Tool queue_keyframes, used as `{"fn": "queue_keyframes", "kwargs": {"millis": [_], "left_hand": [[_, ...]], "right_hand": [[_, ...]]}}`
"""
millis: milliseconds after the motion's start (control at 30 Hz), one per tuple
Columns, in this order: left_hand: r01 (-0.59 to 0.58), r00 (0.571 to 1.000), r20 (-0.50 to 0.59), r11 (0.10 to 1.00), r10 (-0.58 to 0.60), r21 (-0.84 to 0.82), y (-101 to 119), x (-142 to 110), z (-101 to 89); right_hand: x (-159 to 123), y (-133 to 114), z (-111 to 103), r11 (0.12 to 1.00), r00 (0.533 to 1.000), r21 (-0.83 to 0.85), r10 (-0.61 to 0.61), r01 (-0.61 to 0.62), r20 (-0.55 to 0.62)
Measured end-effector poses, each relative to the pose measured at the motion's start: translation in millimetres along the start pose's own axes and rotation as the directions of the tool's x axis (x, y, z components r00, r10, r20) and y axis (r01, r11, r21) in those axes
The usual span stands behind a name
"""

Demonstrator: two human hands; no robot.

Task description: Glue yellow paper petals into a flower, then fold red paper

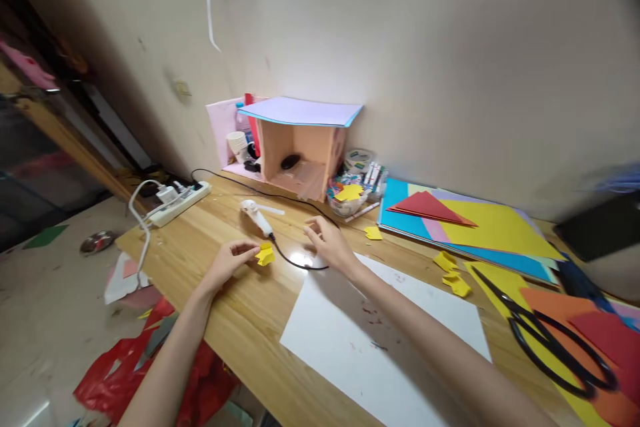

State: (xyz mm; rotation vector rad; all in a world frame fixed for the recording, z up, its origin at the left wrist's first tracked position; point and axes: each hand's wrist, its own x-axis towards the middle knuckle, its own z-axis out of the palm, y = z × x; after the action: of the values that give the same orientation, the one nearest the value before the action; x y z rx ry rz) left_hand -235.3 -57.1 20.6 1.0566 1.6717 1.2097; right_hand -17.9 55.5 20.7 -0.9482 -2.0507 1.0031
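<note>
Far left: green scrap (46,235) and metal bowl (97,242) on the floor. Lower left, below the desk (235,327): crumpled red plastic (113,367). Power strip (183,205) sits on the desk's left end, plugs in, white cord (145,240) hanging off the edge.

Left of center: my left hand (233,261), thumb and forefinger pinching the left edge of the yellow piece (265,254). Piece is folded, just above or on the desk, can't tell which. Above it in the frame: glue gun (257,219), lying on the desk, clear stick (271,209) beside it. Black cable (295,263) leaves the gun's tail, curves right toward my other hand.

Upper center, against the wall: paper cups (237,145) on a pink base, next to an open box (337,153) with a lilac roof (303,111) and a dark oval thing (290,161) inside.

Center: my right hand (327,241), fingers half curled, over the cable; can't tell if the tips meet. Forearm crosses over the white sheet (340,340), which has reddish marks.

Right of center: tub (347,207), yellow scrap (373,233), paper stack (505,227) with red triangle (430,208) on top, folded yellow pieces (456,284).

Lower right: black scissors (517,310) on yellow, orange and red paper.
</note>
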Motion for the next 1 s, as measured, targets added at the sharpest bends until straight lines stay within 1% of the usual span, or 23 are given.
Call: {"fn": "queue_keyframes", "kwargs": {"millis": [33, 100, 167, 200, 233, 300, 400, 500, 533, 633, 733, 833, 1000], "left_hand": [[-0.003, 0.999, -0.039, 1.0, 0.003, 0.003, -4.6, 0.3, -10.2], [-0.027, 0.985, -0.171, 0.999, 0.022, -0.023, -11.8, 2.4, -25.1], [-0.056, 0.951, -0.309, 0.995, 0.029, -0.081, -17.4, 6.1, -33.3], [-0.07, 0.934, -0.355, 0.992, 0.028, -0.105, -20.1, 8.3, -35.5], [-0.074, 0.925, -0.378, 0.991, 0.026, -0.112, -22.9, 10.3, -36.7], [-0.079, 0.913, -0.408, 0.99, 0.024, -0.118, -28.5, 13.4, -37.3], [-0.087, 0.901, -0.433, 0.989, 0.026, -0.121, -35.2, 14.7, -36.5], [-0.084, 0.9, -0.436, 0.988, 0.02, -0.128, -37.3, 13.4, -35.5], [-0.08, 0.901, -0.433, 0.988, 0.015, -0.133, -37.2, 12.9, -35.2], [-0.066, 0.91, -0.414, 0.987, 0.0, -0.145, -36.4, 12.0, -34.2], [-0.052, 0.918, -0.397, 0.988, -0.009, -0.144, -36.4, 11.9, -33.1], [-0.045, 0.923, -0.384, 0.99, -0.009, -0.132, -36.1, 11.7, -32.2], [-0.034, 0.93, -0.368, 0.993, -0.01, -0.112, -34.2, 11.5, -31.0]], "right_hand": [[10.9, -3.1, 19.8, 1.0, 1.0, -0.011, 0.007, -0.006, 0.014], [30.3, -9.9, 55.5, 0.999, 0.999, -0.039, -0.011, 0.012, 0.039], [45.9, -16.6, 83.7, 0.997, 0.996, -0.059, -0.05, 0.054, 0.069], [52.1, -19.4, 94.5, 0.994, 0.994, -0.068, -0.077, 0.082, 0.081], [57.2, -21.5, 103.0, 0.991, 0.991, -0.076, -0.1, 0.107, 0.093], [62.9, -22.5, 113.1, 0.986, 0.985, -0.096, -0.123, 0.135, 0.12], [58.6, -17.0, 111.9, 0.986, 0.979, -0.105, -0.114, 0.133, 0.168], [41.4, -8.3, 96.6, 0.987, 0.976, -0.016, -0.154, 0.158, 0.155], [34.7, -5.6, 90.3, 0.989, 0.976, 0.017, -0.15, 0.149, 0.159], [18.4, 1.0, 74.5, 0.982, 0.973, 0.176, -0.1, 0.064, 0.207], [11.4, 5.9, 67.8, 0.952, 0.956, 0.301, -0.039, -0.053, 0.291], [10.6, 8.1, 67.2, 0.932, 0.93, 0.342, -0.016, -0.12, 0.368], [11.7, 7.4, 67.6, 0.913, 0.901, 0.376, -0.026, -0.154, 0.433]]}}
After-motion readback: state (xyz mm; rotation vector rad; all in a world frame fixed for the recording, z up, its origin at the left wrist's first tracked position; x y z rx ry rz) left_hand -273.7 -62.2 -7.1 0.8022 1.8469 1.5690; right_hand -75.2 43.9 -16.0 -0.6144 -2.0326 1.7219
